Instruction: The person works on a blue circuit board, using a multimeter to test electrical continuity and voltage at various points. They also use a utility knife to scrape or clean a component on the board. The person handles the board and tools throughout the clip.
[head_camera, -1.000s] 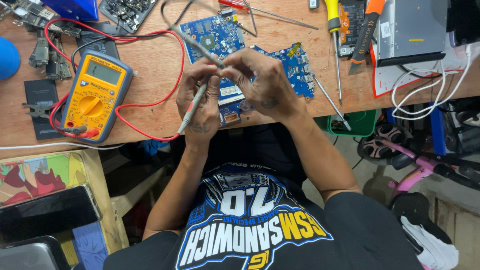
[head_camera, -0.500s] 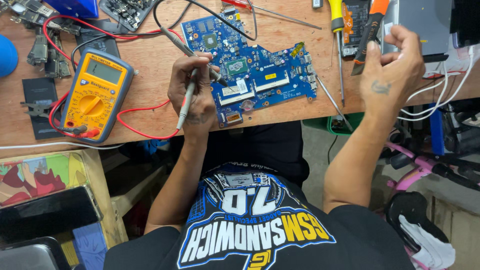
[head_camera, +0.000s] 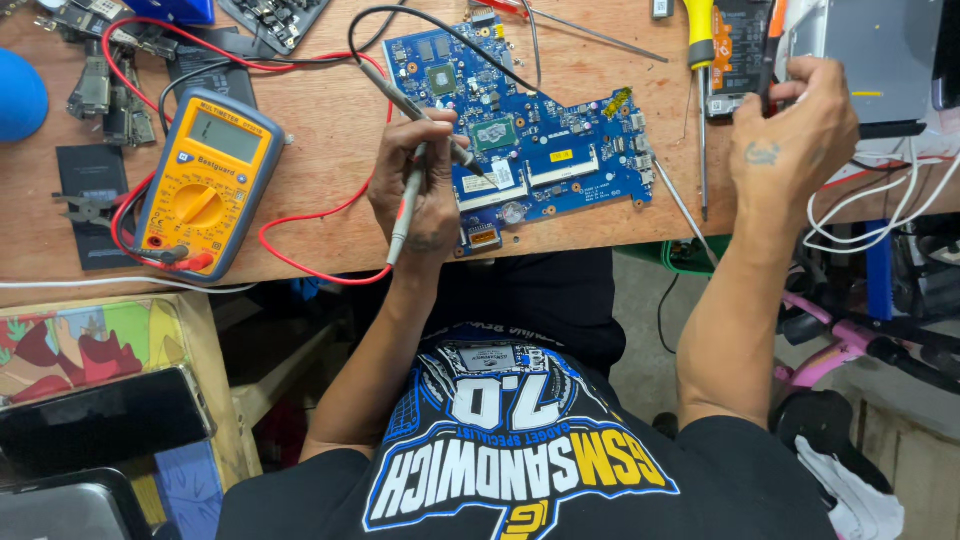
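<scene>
My left hand (head_camera: 425, 190) is closed around two multimeter probes, a black one (head_camera: 415, 110) and a red one (head_camera: 403, 222), held together over the left edge of a blue circuit board (head_camera: 565, 150). The black probe's tip rests on the board. Red and black leads run to a yellow multimeter (head_camera: 205, 180) lying to the left on the wooden bench (head_camera: 330, 160). My right hand (head_camera: 795, 140) is far to the right, its fingers curled on an orange-and-black-handled tool (head_camera: 770, 60) beside a grey metal box (head_camera: 870, 50).
A yellow-handled screwdriver (head_camera: 702, 60) and a thin metal rod (head_camera: 680, 200) lie right of the board. Loose circuit parts (head_camera: 100, 90) and a blue round object (head_camera: 20, 95) sit at the far left. White cables (head_camera: 880, 215) hang over the bench's right edge.
My right hand left the board, where both hands were together, and swung right to the tools by the grey box. My left hand stayed on the board with both probes.
</scene>
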